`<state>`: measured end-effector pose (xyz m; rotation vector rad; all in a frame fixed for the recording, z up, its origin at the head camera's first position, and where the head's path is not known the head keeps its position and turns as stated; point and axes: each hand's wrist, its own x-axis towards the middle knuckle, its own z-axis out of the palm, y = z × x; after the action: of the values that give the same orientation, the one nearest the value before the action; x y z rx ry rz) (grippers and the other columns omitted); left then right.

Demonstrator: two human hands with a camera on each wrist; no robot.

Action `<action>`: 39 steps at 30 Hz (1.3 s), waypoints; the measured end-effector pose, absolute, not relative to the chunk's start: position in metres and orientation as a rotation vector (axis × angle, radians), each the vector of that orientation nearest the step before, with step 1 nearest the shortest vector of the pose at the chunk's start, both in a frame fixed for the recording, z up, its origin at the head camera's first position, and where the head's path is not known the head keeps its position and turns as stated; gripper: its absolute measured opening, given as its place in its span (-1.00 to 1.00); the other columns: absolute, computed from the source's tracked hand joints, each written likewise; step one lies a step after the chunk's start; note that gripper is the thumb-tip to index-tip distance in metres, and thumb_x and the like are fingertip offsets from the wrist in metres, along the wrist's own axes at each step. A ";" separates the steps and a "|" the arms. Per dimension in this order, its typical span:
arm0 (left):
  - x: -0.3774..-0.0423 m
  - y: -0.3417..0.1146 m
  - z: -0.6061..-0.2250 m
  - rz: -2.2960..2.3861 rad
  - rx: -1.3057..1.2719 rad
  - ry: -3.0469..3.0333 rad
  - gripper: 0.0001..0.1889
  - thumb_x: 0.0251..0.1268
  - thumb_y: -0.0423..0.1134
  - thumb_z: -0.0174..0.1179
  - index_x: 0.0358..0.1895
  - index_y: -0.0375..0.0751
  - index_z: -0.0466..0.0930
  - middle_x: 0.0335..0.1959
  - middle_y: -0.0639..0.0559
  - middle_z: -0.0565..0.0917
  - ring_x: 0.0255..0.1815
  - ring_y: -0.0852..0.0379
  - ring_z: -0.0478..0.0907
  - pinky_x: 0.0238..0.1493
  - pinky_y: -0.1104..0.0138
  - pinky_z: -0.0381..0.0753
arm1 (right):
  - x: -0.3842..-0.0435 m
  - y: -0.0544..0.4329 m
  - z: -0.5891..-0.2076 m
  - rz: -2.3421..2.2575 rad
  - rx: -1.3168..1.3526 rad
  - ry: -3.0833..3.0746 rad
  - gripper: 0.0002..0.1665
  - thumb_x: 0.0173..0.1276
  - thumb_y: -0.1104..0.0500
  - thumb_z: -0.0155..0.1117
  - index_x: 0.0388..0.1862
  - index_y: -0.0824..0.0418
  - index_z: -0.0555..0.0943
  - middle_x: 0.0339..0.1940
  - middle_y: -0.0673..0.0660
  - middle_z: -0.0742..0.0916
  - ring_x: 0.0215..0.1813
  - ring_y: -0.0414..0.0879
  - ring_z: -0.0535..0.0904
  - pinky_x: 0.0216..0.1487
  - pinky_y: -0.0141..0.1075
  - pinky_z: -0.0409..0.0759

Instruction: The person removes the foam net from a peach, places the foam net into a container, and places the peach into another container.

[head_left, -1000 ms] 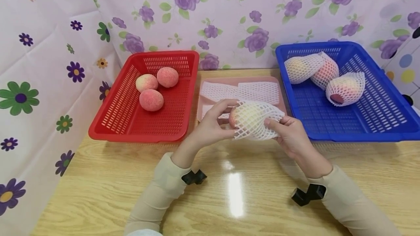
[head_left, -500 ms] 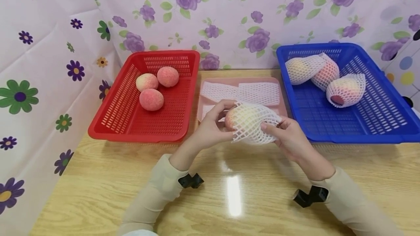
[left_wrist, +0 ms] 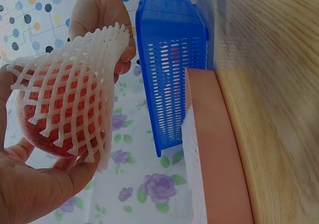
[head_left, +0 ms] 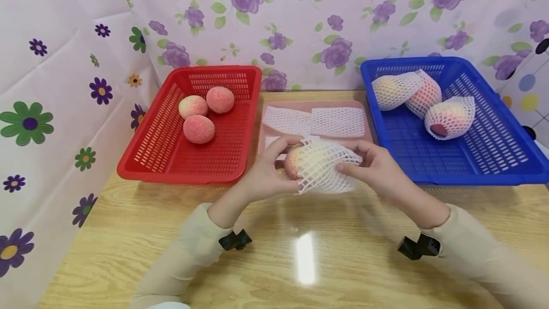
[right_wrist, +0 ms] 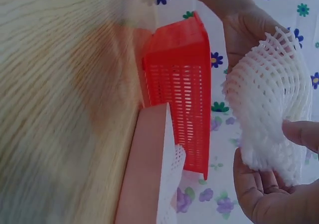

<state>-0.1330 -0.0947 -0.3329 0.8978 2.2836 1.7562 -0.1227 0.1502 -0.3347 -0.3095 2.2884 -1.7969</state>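
1. Head view: My left hand point(head_left: 266, 175) curls round the bare, reddish end of a peach point(head_left: 293, 161), fingers and thumb held wide apart by its bulk. A white foam net point(head_left: 321, 168) covers the rest, and my right hand point(head_left: 379, 170) pinches the net's gathered end, thumb on the near side. I hold the peach above the bench point(head_left: 257, 271), by the near side of a pink tray point(head_left: 300, 104) where flat foam nets point(head_left: 339, 122) lie. To my left, the red basket point(head_left: 206, 163) has three bare peaches point(head_left: 199, 129) close together; to my right, the blue basket point(head_left: 446, 161) has three netted peaches point(head_left: 452, 116).

2. Left wrist view: The peach's red skin shows through the mesh, and the net's toothed edge stops short of its rounded end. My left fingers bend against the fruit, while my right hand is at the net's narrow end. The blue basket stands beyond the tray.

3. Right wrist view: My right thumb presses one side of the bunched net and my bent fingers the other; whether the peach reaches between them I cannot tell. My left hand is at the far end. The red basket stands beyond the tray.
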 end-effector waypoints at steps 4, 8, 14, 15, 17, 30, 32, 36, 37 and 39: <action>-0.133 -0.097 -0.333 1.730 0.905 2.299 -0.29 -0.18 -0.51 0.37 0.18 -0.33 0.32 0.16 -0.22 0.43 0.04 -0.04 0.47 0.01 0.23 0.61 | -0.124 0.152 -0.330 -1.679 -0.366 2.392 -0.53 0.22 0.25 0.35 0.09 0.37 0.50 -0.15 -0.01 0.67 -0.23 -0.30 0.61 -0.23 -0.44 0.62; -0.133 -0.099 -0.334 1.714 0.886 2.297 -0.31 -0.18 -0.52 0.36 0.17 -0.33 0.33 0.16 -0.22 0.42 0.02 -0.06 0.48 -0.01 0.22 0.62 | -0.126 0.152 -0.325 -1.564 -0.410 2.445 -0.60 0.23 0.22 0.35 0.01 0.38 0.56 -0.16 0.16 0.67 -0.26 -0.27 0.60 -0.24 -0.45 0.61; -0.132 -0.105 -0.329 1.694 0.778 2.302 -0.30 -0.15 -0.52 0.37 0.19 -0.26 0.33 0.17 -0.19 0.43 0.00 -0.07 0.49 -0.07 0.27 0.64 | -0.131 0.149 -0.315 -1.480 -0.421 2.498 -0.71 0.23 0.22 0.35 -0.13 0.39 0.63 -0.35 0.08 0.68 -0.39 -0.32 0.53 -0.37 -0.46 0.55; -0.132 -0.106 -0.327 1.697 0.762 2.301 -0.30 -0.15 -0.52 0.36 0.20 -0.25 0.33 0.17 -0.19 0.43 -0.01 -0.07 0.49 -0.09 0.28 0.65 | -0.131 0.149 -0.312 -1.472 -0.417 2.505 -0.70 0.23 0.22 0.35 -0.13 0.40 0.63 -0.37 0.05 0.69 -0.39 -0.33 0.53 -0.36 -0.47 0.56; -0.132 -0.110 -0.323 1.713 0.738 2.295 -0.30 -0.14 -0.53 0.35 0.20 -0.23 0.33 0.16 -0.18 0.43 -0.02 -0.06 0.48 -0.11 0.28 0.65 | -0.133 0.149 -0.307 -1.459 -0.418 2.519 -0.70 0.22 0.24 0.35 -0.13 0.42 0.62 -0.39 0.04 0.68 -0.41 -0.35 0.52 -0.38 -0.48 0.55; -0.141 -0.136 -0.282 1.706 0.741 2.409 -0.33 -0.05 -0.44 0.39 0.21 -0.13 0.34 0.09 -0.06 0.46 -0.02 0.01 0.48 -0.13 0.25 0.63 | -0.147 0.161 -0.275 -1.296 -0.412 2.676 -0.71 0.27 0.19 0.32 -0.10 0.33 0.60 -0.27 0.07 0.67 -0.37 -0.33 0.49 -0.43 -0.46 0.51; -0.143 -0.140 -0.274 1.689 0.723 2.439 -0.33 -0.04 -0.43 0.39 0.22 -0.14 0.33 0.11 -0.05 0.46 0.02 0.03 0.46 -0.10 0.24 0.63 | -0.146 0.163 -0.269 -1.281 -0.416 2.688 -0.71 0.28 0.17 0.31 -0.08 0.31 0.59 -0.24 0.08 0.67 -0.33 -0.32 0.50 -0.41 -0.46 0.51; -0.149 -0.147 -0.259 1.652 0.672 2.497 -0.32 -0.02 -0.41 0.40 0.22 -0.15 0.31 0.14 -0.02 0.46 0.06 0.06 0.43 -0.05 0.21 0.61 | -0.148 0.168 -0.258 -1.241 -0.430 2.709 -0.69 0.30 0.15 0.29 -0.05 0.31 0.59 -0.17 0.13 0.66 -0.27 -0.30 0.50 -0.34 -0.50 0.52; -0.151 -0.149 -0.255 1.644 0.658 2.514 -0.32 -0.01 -0.40 0.40 0.22 -0.14 0.31 0.14 -0.01 0.46 0.06 0.06 0.43 -0.03 0.20 0.61 | -0.150 0.168 -0.256 -1.238 -0.427 2.711 -0.69 0.30 0.16 0.29 -0.06 0.31 0.59 -0.16 0.13 0.66 -0.26 -0.30 0.51 -0.32 -0.51 0.52; -0.155 -0.152 -0.248 1.635 0.630 2.545 -0.34 0.01 -0.39 0.38 0.22 -0.15 0.31 0.14 -0.01 0.46 0.06 0.06 0.43 -0.01 0.20 0.61 | -0.154 0.169 -0.254 -1.220 -0.419 2.716 -0.70 0.30 0.17 0.29 -0.06 0.31 0.60 -0.18 0.13 0.67 -0.26 -0.29 0.51 -0.32 -0.51 0.53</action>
<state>-0.1553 -0.1522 -0.2482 0.6296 2.5451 1.6352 -0.1542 0.1695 -0.2536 -0.4187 2.7159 -1.2199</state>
